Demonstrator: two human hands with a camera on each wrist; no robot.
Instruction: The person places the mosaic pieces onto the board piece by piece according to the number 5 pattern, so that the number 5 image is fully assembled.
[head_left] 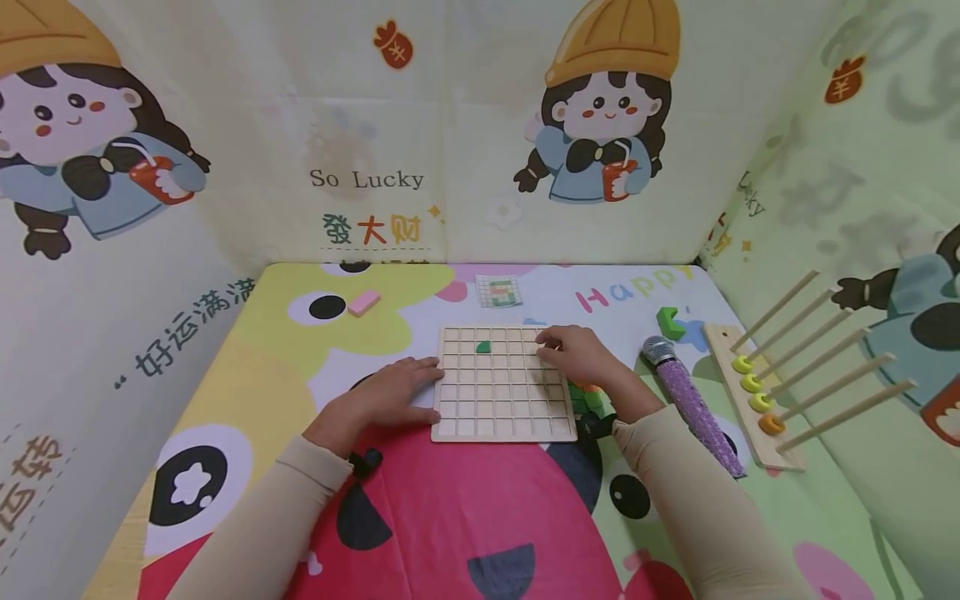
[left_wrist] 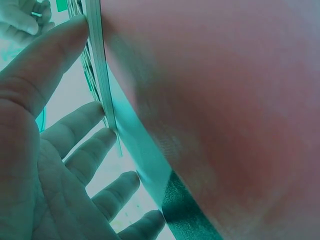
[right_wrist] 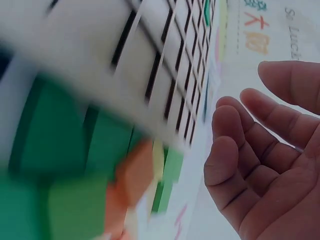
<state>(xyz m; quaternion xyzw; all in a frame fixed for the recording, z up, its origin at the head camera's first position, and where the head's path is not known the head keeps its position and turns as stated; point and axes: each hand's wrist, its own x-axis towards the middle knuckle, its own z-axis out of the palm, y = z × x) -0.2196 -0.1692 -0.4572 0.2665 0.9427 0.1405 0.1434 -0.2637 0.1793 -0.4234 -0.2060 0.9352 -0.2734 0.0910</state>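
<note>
A wooden grid board (head_left: 468, 408) lies flat on the patterned tablecloth. One green piece (head_left: 483, 347) with a rounded corner sits in a cell of an upper row. Along the board's left edge rests my left hand (head_left: 393, 390), thumb and fingertips touching its side; the left wrist view shows those fingers (left_wrist: 75, 127) spread and nearly straight. Over the board's upper right corner is my right hand (head_left: 576, 352), its fingers loosely bent and holding nothing in the right wrist view. Beside the board's right edge, partly hidden by that arm, are several green and orange blocks (head_left: 587, 398).
Behind the board lies a small pattern card (head_left: 487, 293), with a pink block (head_left: 364, 302) to the far left. On the right are a purple glittery microphone (head_left: 693, 408), a green notched block (head_left: 670, 323) and a wooden peg rack (head_left: 723, 340) bearing yellow and orange rings.
</note>
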